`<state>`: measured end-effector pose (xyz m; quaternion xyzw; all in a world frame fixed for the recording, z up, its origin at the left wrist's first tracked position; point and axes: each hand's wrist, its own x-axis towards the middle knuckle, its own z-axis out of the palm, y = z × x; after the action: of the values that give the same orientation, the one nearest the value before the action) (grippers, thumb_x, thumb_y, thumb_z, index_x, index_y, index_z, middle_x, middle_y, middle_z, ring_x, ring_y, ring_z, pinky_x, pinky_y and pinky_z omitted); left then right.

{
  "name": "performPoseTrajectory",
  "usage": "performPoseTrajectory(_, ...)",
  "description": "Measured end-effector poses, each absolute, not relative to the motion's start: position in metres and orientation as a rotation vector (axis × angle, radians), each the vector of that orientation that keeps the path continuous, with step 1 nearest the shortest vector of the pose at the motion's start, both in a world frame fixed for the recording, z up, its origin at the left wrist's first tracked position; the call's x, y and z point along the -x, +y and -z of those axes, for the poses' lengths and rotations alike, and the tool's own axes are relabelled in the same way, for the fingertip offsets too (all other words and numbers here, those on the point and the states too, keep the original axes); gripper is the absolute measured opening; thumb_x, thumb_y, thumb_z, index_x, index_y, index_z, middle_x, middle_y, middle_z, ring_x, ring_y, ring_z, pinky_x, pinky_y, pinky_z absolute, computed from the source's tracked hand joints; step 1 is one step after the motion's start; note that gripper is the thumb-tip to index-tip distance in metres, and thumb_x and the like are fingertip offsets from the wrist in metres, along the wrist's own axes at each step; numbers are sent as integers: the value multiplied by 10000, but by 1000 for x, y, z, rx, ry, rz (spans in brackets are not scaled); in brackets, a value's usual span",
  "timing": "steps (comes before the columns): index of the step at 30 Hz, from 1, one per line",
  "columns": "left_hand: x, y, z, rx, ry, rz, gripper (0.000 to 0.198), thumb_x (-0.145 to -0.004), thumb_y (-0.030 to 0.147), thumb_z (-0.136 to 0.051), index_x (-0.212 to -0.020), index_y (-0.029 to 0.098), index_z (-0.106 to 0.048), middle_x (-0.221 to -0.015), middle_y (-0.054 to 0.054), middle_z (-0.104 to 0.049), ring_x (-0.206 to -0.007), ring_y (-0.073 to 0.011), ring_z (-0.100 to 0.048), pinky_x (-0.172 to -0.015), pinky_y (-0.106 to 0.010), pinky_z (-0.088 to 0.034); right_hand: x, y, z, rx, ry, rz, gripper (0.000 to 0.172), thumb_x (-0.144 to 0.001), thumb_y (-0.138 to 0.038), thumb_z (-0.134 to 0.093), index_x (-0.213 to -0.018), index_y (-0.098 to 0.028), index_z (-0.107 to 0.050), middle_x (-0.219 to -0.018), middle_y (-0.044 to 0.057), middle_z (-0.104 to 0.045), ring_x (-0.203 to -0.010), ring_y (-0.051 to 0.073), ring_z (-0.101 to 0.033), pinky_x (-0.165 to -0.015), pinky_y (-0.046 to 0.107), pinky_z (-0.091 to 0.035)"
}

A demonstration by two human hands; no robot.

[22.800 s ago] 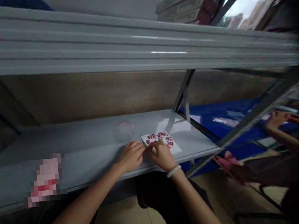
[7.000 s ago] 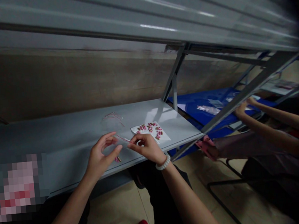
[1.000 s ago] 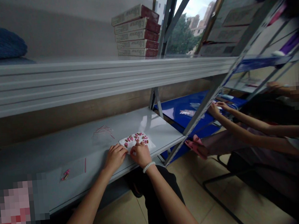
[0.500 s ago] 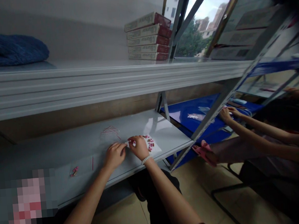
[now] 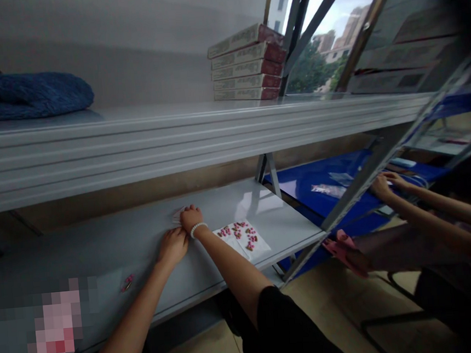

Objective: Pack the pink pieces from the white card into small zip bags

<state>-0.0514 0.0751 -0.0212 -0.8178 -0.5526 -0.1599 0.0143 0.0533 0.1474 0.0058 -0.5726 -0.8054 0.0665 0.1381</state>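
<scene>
A: Where's the right hand (image 5: 192, 220) rn?
B: Toward the back of the grey surface (image 5: 81, 256), over some thin clear bags (image 5: 177, 214). Fingers curled down, tips hidden, so can't tell if it's gripping one.
A: & the left hand (image 5: 173, 246)?
B: Just in front of & beside the RH, fingertips right at its wrist. Loosely bent, no fist AFAICT; contents hidden, so can't say if it holds anything.
A: Why so close tog.?
B: Prob. b/c the film's flimsy & lies flat; I'd guess one hand steadies while the other works at it. My read only.
A: Beads?
B: The pink-and-gold beads (image 5: 237, 233) lie spread on a white sheet (image 5: 262, 249), right of the hands, just past the R forearm. Pale backing prob. makes tiny pcs easy to spot; spreading them likely helps w/ picking singles.
A: Any elsewhere?
B: Yep, a small pink clump (image 5: 127, 283) left of the L forearm, well apart from the sheet. Prob. there so it doesn't mix w/ the rest. Can't tell if there's a bag round it.
A: Anyone else?
B: A co-worker's hands (image 5: 384, 184) by the blue surface (image 5: 293, 179), far right; what's in them is too small to tell.
</scene>
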Motion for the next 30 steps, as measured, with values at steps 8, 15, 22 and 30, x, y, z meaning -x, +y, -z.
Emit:
performPoseTrajectory(8, 54, 52, 23, 2596, -1695, 490, 232, -833, 131, -500, -1025, 167, -624, -1039, -112, -669, -1001, -240, -603, -953, -384, -416, -67, 131, 4, 1662, -2258, -214, 258, -838, -227, -586, -1082, -219, -672, -1079, 90, -682, -1102, 257, -503, -876, 350, -373)
performPoseTrajectory(15, 44, 40, 20, 2578, -1704, 506, 195, -831, 133, -488, -977, 149, -617, -1012, -128, -665, -945, -250, -615, -909, -383, -447, -69, 109, -4, 1670, -2175, -274, 200, -873, -167, -538, -993, -179, -697, -1041, 130, -690, -1098, 253, -493, -904, 371, -341)
performPoseTrajectory(22, 44, 33, 10, 2526, -1690, 681, 239, -809, 123, -520, -1034, 161, -590, -1080, -122, -653, -1000, -254, -609, -920, -374, -457, -74, 106, -25, 1622, -1984, -531, 125, -795, -143, -622, -858, -149, -730, -982, 125, -707, -959, 217, -594, -801, 309, -432)
performPoseTrajectory(30, 43, -21, -34, 2330, -1719, 1434, 123, -840, 225, -553, -961, 208, -549, -952, -53, -641, -927, -211, -613, -842, -337, -492, -116, 30, -33, 1281, -1589, -1210, 197, -774, -228, -604, -889, -113, -716, -761, 53, -714, -592, 90, -590, -544, 194, -438)
